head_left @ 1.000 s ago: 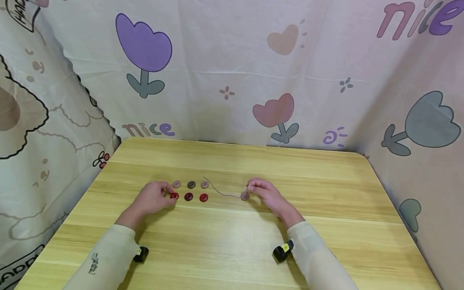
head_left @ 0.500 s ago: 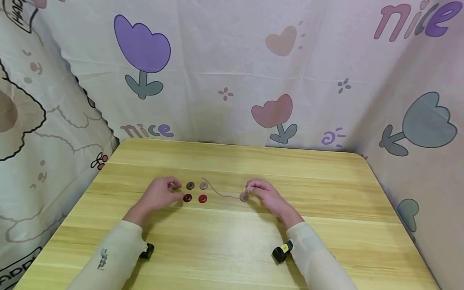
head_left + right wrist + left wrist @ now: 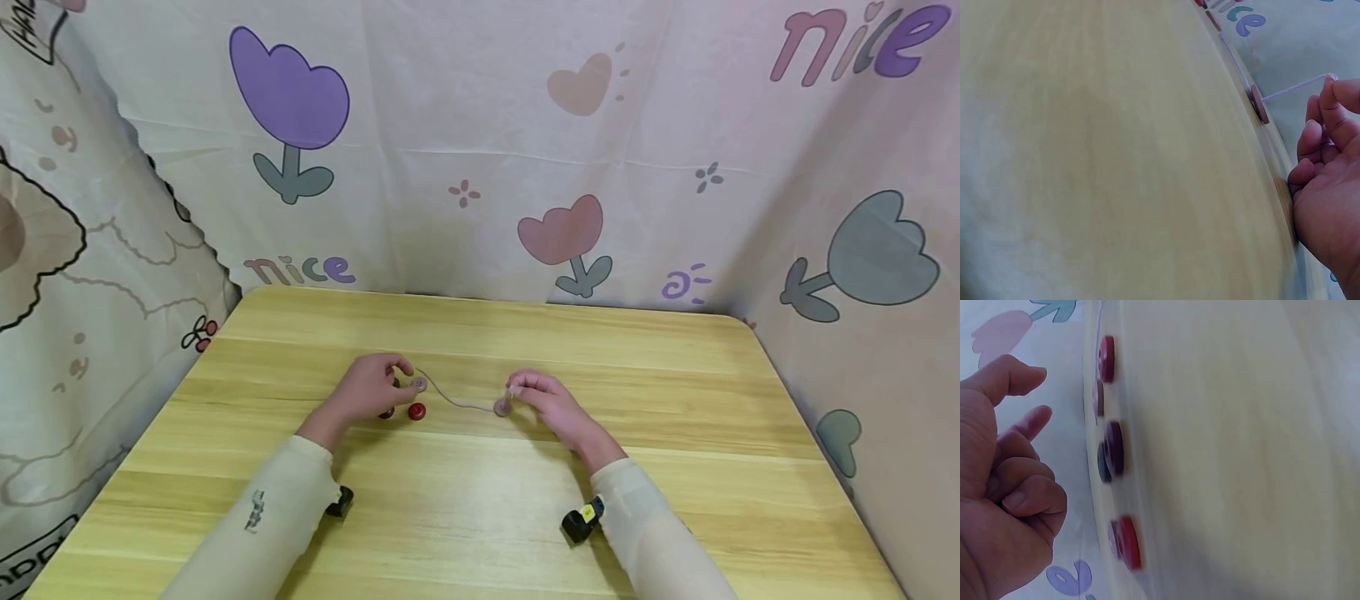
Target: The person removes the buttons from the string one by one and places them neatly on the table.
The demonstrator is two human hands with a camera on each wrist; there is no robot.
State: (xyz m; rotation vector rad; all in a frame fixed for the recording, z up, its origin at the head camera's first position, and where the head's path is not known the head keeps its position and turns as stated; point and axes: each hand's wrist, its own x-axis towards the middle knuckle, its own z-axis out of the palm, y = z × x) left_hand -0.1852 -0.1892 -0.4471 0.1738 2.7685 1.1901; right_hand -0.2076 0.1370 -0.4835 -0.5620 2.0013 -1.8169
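Observation:
My left hand hovers over the left button group, index finger and thumb apart around a pale pink button. Nothing shows between those fingers in the left wrist view, where the other fingers curl inward. Just in front lies a red button; a dark red button is partly covered by the hand. My right hand pinches the end of a thin pale string. The string passes through a mauve button, which stands tilted at the tabletop, and its tail trails left toward the pale pink button.
All this lies on a light wooden table. The left wrist view also shows a dark grey button and another red button beside a pinkish one. A printed cloth hangs behind and along both sides.
My left hand has moved right along the buttons, from the red one at the left end to the pale pink one. The right hand keeps its pinch on the string, almost still.

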